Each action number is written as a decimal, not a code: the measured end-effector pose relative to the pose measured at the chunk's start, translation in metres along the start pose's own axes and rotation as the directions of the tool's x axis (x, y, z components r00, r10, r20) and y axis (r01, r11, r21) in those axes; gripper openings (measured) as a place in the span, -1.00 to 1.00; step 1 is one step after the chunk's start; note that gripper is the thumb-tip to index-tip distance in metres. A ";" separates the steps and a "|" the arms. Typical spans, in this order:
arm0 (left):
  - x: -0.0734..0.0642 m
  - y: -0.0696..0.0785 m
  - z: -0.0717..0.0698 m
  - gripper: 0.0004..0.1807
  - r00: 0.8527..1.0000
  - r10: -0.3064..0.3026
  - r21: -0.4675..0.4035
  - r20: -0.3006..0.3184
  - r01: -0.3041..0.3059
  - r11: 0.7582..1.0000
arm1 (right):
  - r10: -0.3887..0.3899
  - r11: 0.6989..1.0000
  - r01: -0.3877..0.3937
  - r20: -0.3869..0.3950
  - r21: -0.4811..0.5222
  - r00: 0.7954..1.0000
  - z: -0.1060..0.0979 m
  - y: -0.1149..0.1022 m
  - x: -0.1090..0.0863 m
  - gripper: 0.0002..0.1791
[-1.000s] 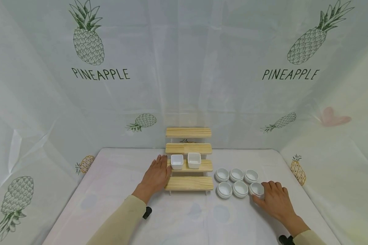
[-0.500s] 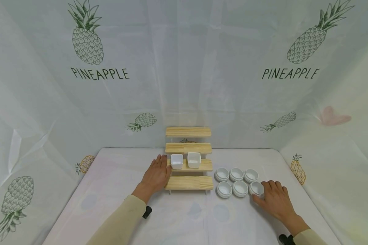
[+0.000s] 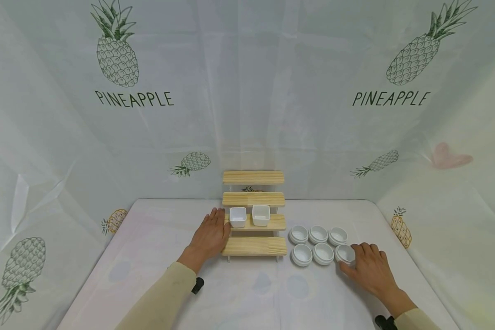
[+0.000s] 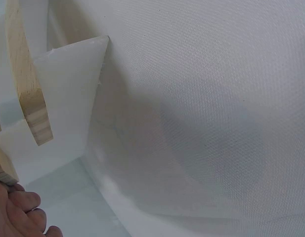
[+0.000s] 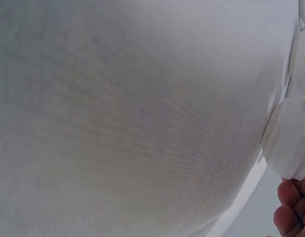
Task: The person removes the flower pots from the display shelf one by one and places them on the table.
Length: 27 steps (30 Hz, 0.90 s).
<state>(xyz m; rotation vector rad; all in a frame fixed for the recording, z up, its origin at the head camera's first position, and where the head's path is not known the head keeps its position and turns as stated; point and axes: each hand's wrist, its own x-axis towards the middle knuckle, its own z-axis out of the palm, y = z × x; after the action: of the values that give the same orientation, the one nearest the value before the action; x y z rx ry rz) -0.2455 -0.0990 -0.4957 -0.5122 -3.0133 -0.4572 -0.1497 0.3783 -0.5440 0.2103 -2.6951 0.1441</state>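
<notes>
A tiered wooden stand (image 3: 253, 246) with pale slatted boards stands at the middle back. On one of its lower boards sit two square white dishes, a left dish (image 3: 238, 217) and a right dish (image 3: 261, 215). My left hand (image 3: 208, 234) rests against the stand's left end, fingers extended, thumb beside the left dish. In the left wrist view, fingertips (image 4: 24, 200) lie right at a board's end. To the right, my right hand (image 3: 371, 270) holds a round white bowl (image 3: 345, 253) between thumb and fingers. The right wrist view shows this bowl's side (image 5: 288, 140) with fingertips against it.
Several more round white bowls (image 3: 323, 253) stand in two rows between the stand and my right hand. A pale cloth (image 3: 264, 298) covers the table, and a pineapple-print curtain (image 3: 251, 91) rises right behind the stand. Translucent side panels (image 4: 73, 79) carry the boards.
</notes>
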 end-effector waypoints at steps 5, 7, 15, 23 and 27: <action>0.000 -0.001 0.000 -0.27 1.000 0.006 -0.006 -0.002 -0.006 1.000 | 0.009 1.000 -0.009 0.011 0.006 1.000 -0.003 -0.001 0.000 -0.26; 0.000 -0.001 0.000 -0.27 1.000 0.007 -0.005 0.001 -0.007 1.000 | 0.012 1.000 -0.012 0.010 0.006 1.000 -0.004 -0.001 0.001 -0.27; 0.000 -0.001 0.001 -0.27 1.000 0.005 0.003 -0.008 -0.005 1.000 | -0.024 0.999 0.025 -0.065 0.020 0.998 -0.007 -0.003 0.008 -0.27; 0.000 0.000 0.000 -0.27 1.000 0.012 0.011 -0.012 -0.012 1.000 | -0.051 0.997 0.056 -0.111 0.046 0.993 -0.016 -0.017 0.030 -0.31; 0.000 0.000 -0.001 -0.27 1.000 0.011 0.017 -0.008 -0.011 1.000 | -0.069 0.995 0.075 -0.105 0.059 0.992 -0.021 -0.030 0.045 -0.34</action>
<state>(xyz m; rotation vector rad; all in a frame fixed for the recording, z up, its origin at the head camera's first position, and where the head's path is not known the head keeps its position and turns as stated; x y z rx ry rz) -0.2455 -0.0991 -0.4945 -0.5249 -3.0026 -0.4309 -0.1762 0.3462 -0.5040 0.3104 -2.5792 0.2120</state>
